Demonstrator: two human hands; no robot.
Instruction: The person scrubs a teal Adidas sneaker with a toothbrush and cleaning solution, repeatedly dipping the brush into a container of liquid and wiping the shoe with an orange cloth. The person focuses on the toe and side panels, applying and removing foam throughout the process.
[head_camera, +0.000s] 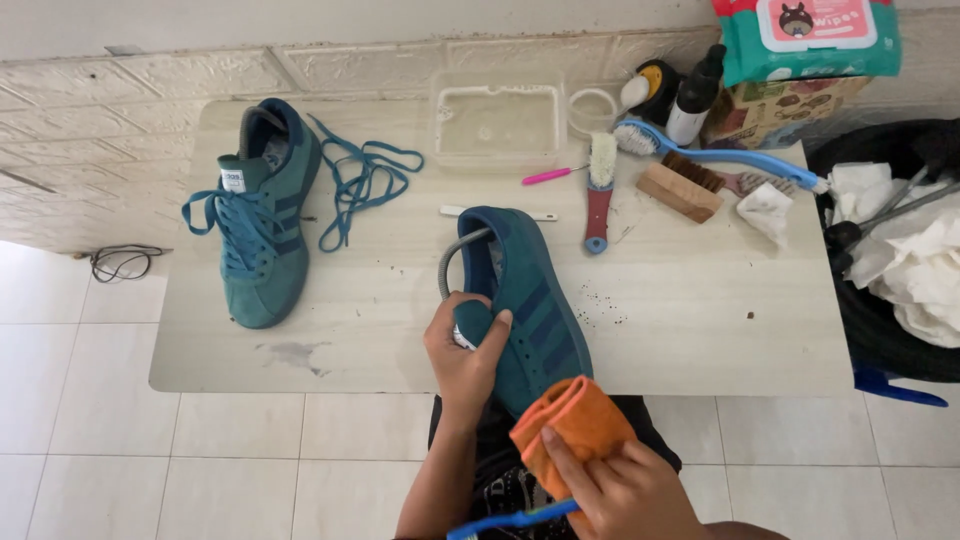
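At lower centre of the frame, the left hand (462, 352) grips the unlaced teal shoe (522, 305) by its tongue while the right hand (620, 485) presses a folded orange cloth (572, 425) against its toe.

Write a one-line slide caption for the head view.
Left hand grips an unlaced teal shoe over the table; right hand presses an orange cloth against its toe.

Left hand (465, 350) grips the unlaced teal shoe (525, 300) by its tongue, tilted over the tabletop (690, 330) edge. Right hand (625, 485) presses an orange cloth (570, 425) against its toe.
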